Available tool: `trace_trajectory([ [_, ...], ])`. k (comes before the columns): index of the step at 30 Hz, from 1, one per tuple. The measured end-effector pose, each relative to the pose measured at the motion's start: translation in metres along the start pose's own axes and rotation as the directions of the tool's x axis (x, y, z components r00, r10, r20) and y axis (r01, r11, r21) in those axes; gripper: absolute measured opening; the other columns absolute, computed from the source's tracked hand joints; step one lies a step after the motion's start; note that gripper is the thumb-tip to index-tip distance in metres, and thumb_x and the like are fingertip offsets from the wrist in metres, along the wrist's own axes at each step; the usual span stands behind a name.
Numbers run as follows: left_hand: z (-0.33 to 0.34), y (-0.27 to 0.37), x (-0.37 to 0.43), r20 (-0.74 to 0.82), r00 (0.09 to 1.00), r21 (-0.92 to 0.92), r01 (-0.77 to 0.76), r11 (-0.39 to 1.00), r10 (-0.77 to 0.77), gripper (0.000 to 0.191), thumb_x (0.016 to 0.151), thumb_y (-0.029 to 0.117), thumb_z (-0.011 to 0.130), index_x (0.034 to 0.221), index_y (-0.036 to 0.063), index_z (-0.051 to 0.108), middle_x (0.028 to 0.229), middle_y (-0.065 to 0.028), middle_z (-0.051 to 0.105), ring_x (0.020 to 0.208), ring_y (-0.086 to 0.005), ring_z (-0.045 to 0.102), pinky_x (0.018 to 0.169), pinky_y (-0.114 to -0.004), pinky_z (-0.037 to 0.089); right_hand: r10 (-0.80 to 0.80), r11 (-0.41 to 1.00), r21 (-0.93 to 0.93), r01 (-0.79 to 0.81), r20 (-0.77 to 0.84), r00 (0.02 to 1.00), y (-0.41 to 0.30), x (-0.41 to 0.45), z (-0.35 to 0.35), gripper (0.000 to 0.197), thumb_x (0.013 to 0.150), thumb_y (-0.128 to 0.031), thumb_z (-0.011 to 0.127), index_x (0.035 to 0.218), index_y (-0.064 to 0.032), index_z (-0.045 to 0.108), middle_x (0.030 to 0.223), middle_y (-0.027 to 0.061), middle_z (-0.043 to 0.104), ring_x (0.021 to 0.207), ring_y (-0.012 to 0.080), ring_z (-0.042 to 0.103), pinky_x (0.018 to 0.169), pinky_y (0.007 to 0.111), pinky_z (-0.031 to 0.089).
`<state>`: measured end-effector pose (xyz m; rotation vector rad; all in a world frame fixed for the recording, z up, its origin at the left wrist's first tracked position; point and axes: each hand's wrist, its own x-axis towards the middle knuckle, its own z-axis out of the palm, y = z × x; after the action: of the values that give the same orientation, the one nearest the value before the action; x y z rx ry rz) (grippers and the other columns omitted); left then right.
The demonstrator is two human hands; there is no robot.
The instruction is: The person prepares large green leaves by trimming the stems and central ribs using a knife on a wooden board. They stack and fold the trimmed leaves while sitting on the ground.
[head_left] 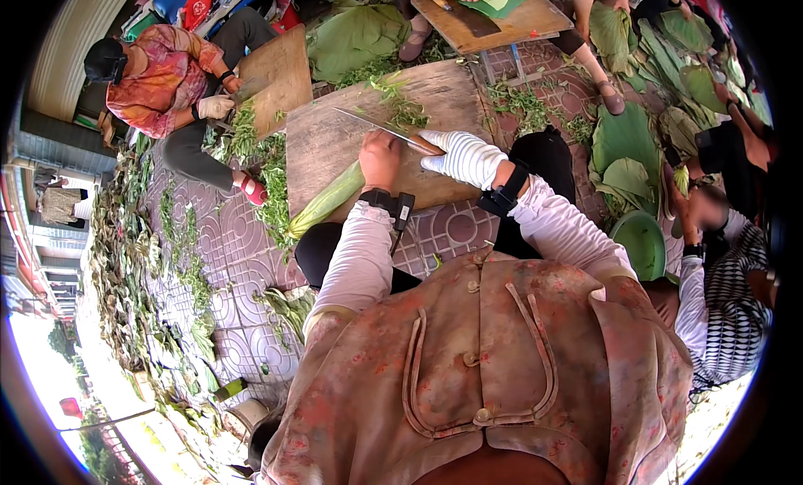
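A wooden board (326, 133) lies before me, with a long roll of green leaves (327, 199) slanting over its near left edge. My bare left hand (379, 162) presses the upper end of this roll, fingers curled. In a striped white glove, my right hand (461, 157) grips a knife (376, 120) by its wooden handle. The blade points up and left, just beyond my left knuckles; whether it touches the roll is hidden. Shredded green leaf strips (408, 113) lie on the board past the blade.
At left a person cuts at another board (282, 77). Across from me, hands hold leaves on a raised board (433, 14). Large leaves (627, 136) and a green basin (640, 246) stand right. Leaf strips (271, 196) litter the tiles; a leaf heap (119, 253) lines the left.
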<state>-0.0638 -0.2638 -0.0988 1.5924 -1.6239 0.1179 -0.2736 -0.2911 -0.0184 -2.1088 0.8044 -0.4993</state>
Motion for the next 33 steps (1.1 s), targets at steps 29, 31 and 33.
trace_trajectory([
  [29,-0.007,0.002,-0.001,0.029,1.0,-0.034,0.011,0.999,-0.01,0.009,0.072,0.005,0.068,0.081,0.006,0.066,0.09,-0.0112,0.065,0.09,-0.0334,0.061,0.082,-0.041,0.049,0.177,0.955,0.24,-0.177,0.021,0.984,-0.02,-0.072,-0.029,0.05,0.085,-0.022,0.073,0.126,0.0013,0.058,0.111,0.0204,0.068,0.1,0.0274,0.066,0.088,0.034,0.049],
  [31,-0.006,0.005,0.001,0.032,0.999,-0.043,0.015,0.999,-0.014,0.007,0.073,0.007,0.068,0.08,0.0057,0.066,0.088,-0.012,0.066,0.089,-0.0338,0.062,0.081,-0.041,0.05,0.161,0.963,0.219,-0.156,-0.006,0.987,-0.019,-0.073,-0.026,0.05,0.085,-0.023,0.072,0.126,0.0014,0.057,0.113,0.0217,0.067,0.103,0.0299,0.066,0.089,0.034,0.049],
  [33,-0.006,0.005,0.001,0.035,0.999,-0.016,0.013,1.0,-0.013,0.009,0.072,0.003,0.068,0.08,0.0065,0.066,0.088,-0.0108,0.065,0.089,-0.0331,0.061,0.08,-0.041,0.05,0.141,0.971,0.197,-0.133,-0.029,0.99,-0.021,-0.07,-0.026,0.051,0.085,-0.024,0.071,0.127,0.0015,0.057,0.114,0.023,0.066,0.105,0.0324,0.065,0.089,0.035,0.048],
])
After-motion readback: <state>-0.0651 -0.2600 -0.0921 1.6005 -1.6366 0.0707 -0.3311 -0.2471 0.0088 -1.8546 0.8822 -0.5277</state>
